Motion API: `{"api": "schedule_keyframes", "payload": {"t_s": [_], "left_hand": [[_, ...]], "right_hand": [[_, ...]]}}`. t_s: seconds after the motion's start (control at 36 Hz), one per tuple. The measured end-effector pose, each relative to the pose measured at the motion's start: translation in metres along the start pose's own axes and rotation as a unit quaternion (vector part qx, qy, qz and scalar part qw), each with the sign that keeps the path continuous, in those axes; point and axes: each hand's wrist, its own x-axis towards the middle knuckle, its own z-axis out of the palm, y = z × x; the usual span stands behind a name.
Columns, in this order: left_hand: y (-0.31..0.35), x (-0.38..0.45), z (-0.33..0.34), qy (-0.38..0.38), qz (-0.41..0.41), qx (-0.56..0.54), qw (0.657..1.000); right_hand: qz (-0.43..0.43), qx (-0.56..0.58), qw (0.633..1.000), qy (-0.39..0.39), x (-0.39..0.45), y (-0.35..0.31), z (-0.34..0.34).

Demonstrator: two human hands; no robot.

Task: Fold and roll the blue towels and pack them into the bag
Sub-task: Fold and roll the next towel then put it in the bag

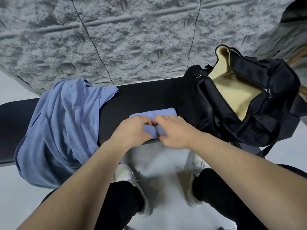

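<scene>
- Blue folded towel [153, 114] lies on the black bench [141, 97], between the loose pile and the bag; its near end is turned up into a short roll at the bench's front edge.
- Left hand [131, 130] has its fingers curled over the roll's left part, gripping it; right hand [174, 130] is curled over the right part, thumb tucked under. Both hold cloth, knuckles almost touching.
- Step in hand, by my judgement: rolling the folded strip away from the person. Only the first turns look made; flat cloth remains beyond the fingers.
- Next move calls for even pressure from both hands so the roll stays tight and straight, then a carry to the right.
- Second blue towel [63, 130] is unfolded, soft and crumpled, draped over the bench's left part with a stitched hem hanging past the front edge.
- Black bag [249, 122] sits at the bench's right end, zip open, tan lining showing; no towel is visible inside.
- Rough grey textured wall [116, 39] stands behind; pale smooth floor [159, 163] below.
</scene>
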Motion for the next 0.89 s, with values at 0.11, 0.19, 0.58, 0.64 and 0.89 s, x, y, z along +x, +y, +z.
{"api": "schedule_keyframes", "payload": {"t_s": [0.11,0.19,0.58,0.64,0.89], "left_hand": [[-0.003,-0.001,0.003,0.003,-0.001,-0.009,1.000],[-0.004,0.003,0.008,0.012,-0.002,-0.020,1.000],[-0.008,0.019,0.017,0.006,-0.035,-0.014,0.999],[-0.008,0.020,0.019,0.019,-0.042,-0.015,0.999],[-0.012,0.012,0.015,0.130,0.020,0.047,0.990]], "right_hand": [[0.000,-0.002,1.000,-0.027,-0.002,-0.003,-0.002],[0.003,-0.003,0.999,-0.033,-0.002,-0.003,-0.003],[-0.070,-0.102,0.990,0.062,0.000,0.004,-0.002],[-0.070,-0.118,0.988,0.069,0.001,0.005,0.000],[-0.038,-0.092,0.994,0.053,0.005,0.001,-0.004]]}}
